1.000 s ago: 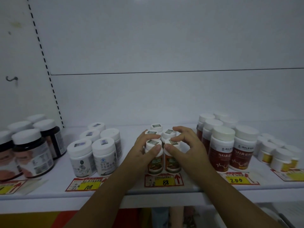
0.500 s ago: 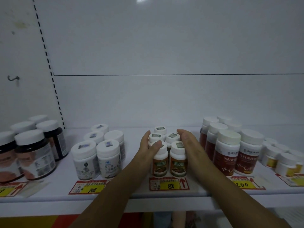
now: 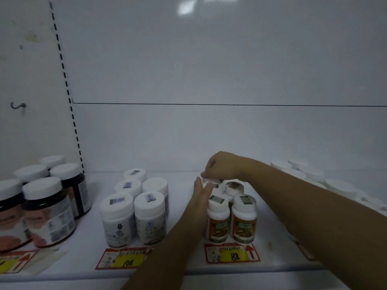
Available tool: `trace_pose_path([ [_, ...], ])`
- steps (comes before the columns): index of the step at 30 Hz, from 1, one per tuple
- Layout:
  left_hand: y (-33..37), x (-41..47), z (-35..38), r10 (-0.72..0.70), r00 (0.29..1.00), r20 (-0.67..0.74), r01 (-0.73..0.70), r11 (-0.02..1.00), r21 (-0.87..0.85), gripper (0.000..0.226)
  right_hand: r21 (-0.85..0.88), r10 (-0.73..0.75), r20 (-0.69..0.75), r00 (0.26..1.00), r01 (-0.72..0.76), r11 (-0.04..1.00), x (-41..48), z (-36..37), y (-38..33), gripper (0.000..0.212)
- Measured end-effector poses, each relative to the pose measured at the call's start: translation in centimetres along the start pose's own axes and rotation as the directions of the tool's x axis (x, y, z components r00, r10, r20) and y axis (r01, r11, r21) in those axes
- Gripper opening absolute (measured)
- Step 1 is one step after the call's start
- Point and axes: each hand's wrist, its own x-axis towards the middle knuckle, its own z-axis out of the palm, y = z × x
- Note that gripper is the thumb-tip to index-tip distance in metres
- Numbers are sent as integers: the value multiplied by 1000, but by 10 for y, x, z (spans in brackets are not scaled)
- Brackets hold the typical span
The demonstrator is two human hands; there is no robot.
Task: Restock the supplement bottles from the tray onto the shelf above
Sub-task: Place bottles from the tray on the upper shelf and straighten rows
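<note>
Several small orange-labelled supplement bottles with white caps stand in a tight cluster on the white shelf, above the "88" price tag. My left hand lies flat against the left side of the cluster, fingers straight. My right hand reaches over the cluster from the right and pinches the white cap of a rear bottle. The tray is out of view.
White bottles stand left of the cluster above a "108" tag. Dark brown jars sit at far left. More white-capped bottles lie behind my right forearm. The white back panel rises behind.
My right hand has left the cluster's right side and moved up and back onto a rear bottle's cap. My left hand stays against the left side. The camera view has moved closer.
</note>
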Motion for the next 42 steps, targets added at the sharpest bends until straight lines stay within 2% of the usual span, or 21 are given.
trace_pose_path([
  [2, -1, 2, -1, 7, 1000, 3, -7, 998, 59, 59, 68, -27, -23, 999, 28, 997, -1, 1, -1, 29],
  [6, -7, 5, -3, 53, 999, -13, -52, 996, 75, 63, 67, -13, -21, 1000, 14, 998, -1, 4, 1, 28],
  [12, -10, 15, -2, 4, 996, -86, 1, 998, 56, 63, 46, -6, -45, 999, 8, 999, -3, 7, 2, 36],
  [15, -12, 9, -6, 33, 999, -19, -32, 998, 62, 62, -13, -67, -161, 985, 66, 998, -19, -9, 2, 41],
  [18, -8, 2, -6, 56, 996, -75, -49, 995, 89, 59, -42, -124, -219, 968, 117, 992, -52, -41, 12, 37],
  [20, -4, -5, -6, 149, 977, -154, -128, 982, 138, 57, -31, -132, -262, 956, 129, 991, -80, -64, 29, 31],
  [21, -1, -9, -5, 243, 950, -198, -206, 960, 191, 56, -12, -127, -300, 945, 130, 991, -95, -75, 41, 29],
  [24, 15, -20, 3, 591, 774, -227, -471, 777, 418, 61, 53, -78, -427, 901, 111, 992, -131, -97, 87, 31],
  [26, 29, -31, 25, 668, 719, -192, -546, 713, 439, 65, 115, -25, -479, 877, 90, 989, -147, -104, 119, 31],
  [29, 36, -42, 80, 647, 752, -130, -585, 745, 322, 53, 283, 81, -509, 857, 77, 956, -155, -104, 161, 40],
  [32, 22, -30, 138, 531, 846, -36, -504, 821, 270, 50, 456, 159, -452, 878, 74, 887, -149, -93, 185, 52],
  [35, -2, -11, 161, 382, 923, 34, -378, 892, 247, 79, 553, 116, -356, 927, 109, 826, -140, -71, 194, 57],
  [37, -20, -3, 157, 296, 953, 66, -304, 934, 188, 93, 572, 67, -359, 931, 163, 804, -137, -53, 198, 56],
  [40, -39, 8, 152, 310, 935, 170, -338, 926, 170, 96, 566, 1, -401, 916, 247, 787, -134, -34, 204, 51],
  [42, -44, 11, 154, 307, 935, 178, -341, 917, 208, 105, 584, -18, -408, 913, 276, 764, -132, -26, 207, 46],
])
